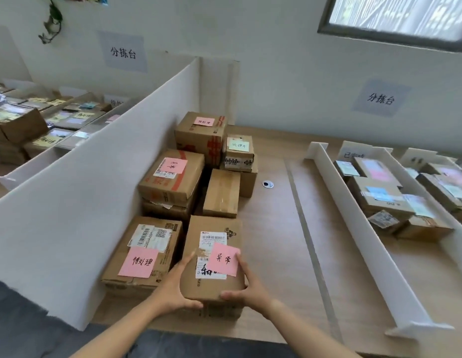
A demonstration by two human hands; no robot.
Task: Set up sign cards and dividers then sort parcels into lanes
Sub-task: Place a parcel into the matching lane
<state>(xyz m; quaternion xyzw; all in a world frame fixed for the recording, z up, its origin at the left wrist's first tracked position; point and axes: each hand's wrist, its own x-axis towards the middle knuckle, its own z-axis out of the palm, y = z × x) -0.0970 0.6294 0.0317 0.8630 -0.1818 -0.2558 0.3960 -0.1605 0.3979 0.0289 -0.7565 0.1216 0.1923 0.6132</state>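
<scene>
Parcel in brown cardboard with a pink sticky note (214, 257) sits at the near edge of the wooden table (276, 254), beside the tall white divider board (95, 177), and you have your left hand (173, 288) and right hand (246, 285) wrapped around its near corners. It looks stiff, boxy and probably light, though taped faces may be slippery. Hold low on opposite sides rather than by the note.

Tall partition (95, 192) stands left of parcel cluster on table (273, 254). Near parcel (212, 264) at front edge, held between left hand (170, 288) and right hand (250, 285); second parcel (144, 254) just beside it, against partition. More parcels stacked behind. Low divider (359, 228) runs front to back at right; lane parcels (379, 197) lie beyond it. Wall sign (381, 98) behind.
</scene>
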